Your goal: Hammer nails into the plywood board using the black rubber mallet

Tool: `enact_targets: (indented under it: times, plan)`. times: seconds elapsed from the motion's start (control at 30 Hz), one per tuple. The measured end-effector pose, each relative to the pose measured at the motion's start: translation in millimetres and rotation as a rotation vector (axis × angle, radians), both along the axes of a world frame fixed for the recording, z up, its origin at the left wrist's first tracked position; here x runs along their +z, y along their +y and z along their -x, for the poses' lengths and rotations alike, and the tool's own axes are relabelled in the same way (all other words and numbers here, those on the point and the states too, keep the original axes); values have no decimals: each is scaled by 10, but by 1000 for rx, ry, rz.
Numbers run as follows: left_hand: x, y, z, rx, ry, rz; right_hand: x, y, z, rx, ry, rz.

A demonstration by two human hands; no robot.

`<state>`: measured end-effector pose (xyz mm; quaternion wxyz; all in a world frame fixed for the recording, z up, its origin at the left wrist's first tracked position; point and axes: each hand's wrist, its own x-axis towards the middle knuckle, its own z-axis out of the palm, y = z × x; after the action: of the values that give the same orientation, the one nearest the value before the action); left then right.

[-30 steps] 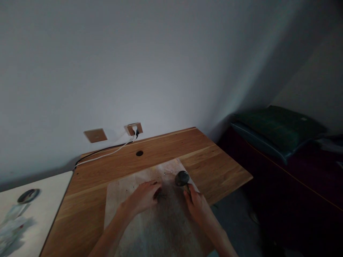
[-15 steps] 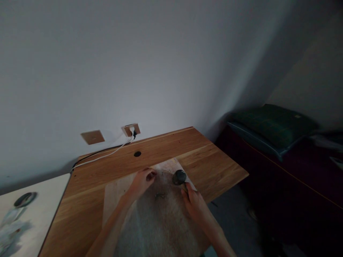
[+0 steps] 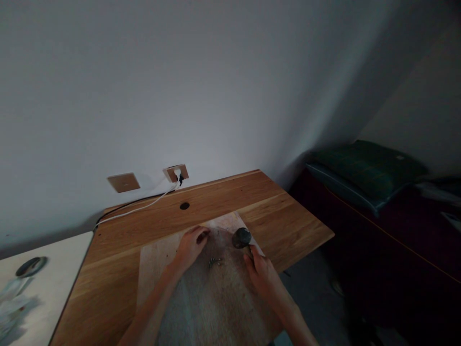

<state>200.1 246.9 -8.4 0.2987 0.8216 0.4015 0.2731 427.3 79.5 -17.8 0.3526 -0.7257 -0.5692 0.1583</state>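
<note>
My right hand [image 3: 262, 270] is wrapped round the handle of a mallet [image 3: 241, 238] with a dark, round head. The mallet head is just above the board, to the right of my left hand [image 3: 192, 247]. The fingers of my left hand are curled into a pinch near the board's far edge; whatever sits between the fingertips is too small to make out. A worn wooden board [image 3: 212, 307] lies under both hands. Between them rests a small cluster of thin metal pieces [image 3: 214, 262], which look like nails or screws.
The board lies on a wooden desk [image 3: 288, 216] against the wall. White and black cables [image 3: 144, 209] run from a wall socket [image 3: 176, 173] along its back edge. At left, a white surface [image 3: 61, 269] bears a dark round object [image 3: 31, 266]. A green cushion [image 3: 370, 168] lies at right.
</note>
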Motion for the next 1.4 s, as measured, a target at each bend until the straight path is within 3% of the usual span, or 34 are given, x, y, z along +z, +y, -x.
enact_targets:
  times: [0.27, 0.67, 1.07, 1.4]
  plan:
    - [-49, 15, 16, -30, 6, -2, -16, -31, 10, 4, -15, 104]
    - [-110, 47, -3, -17, 42, -26, 123, 8, 15, 31, 4, 156]
    - [-207, 40, 23, 16, -34, -99, 654, 367, 351, 185, -45, 139]
    - [-227, 41, 35, 2, -45, -109, 499, 503, 462, 180, -108, 172]
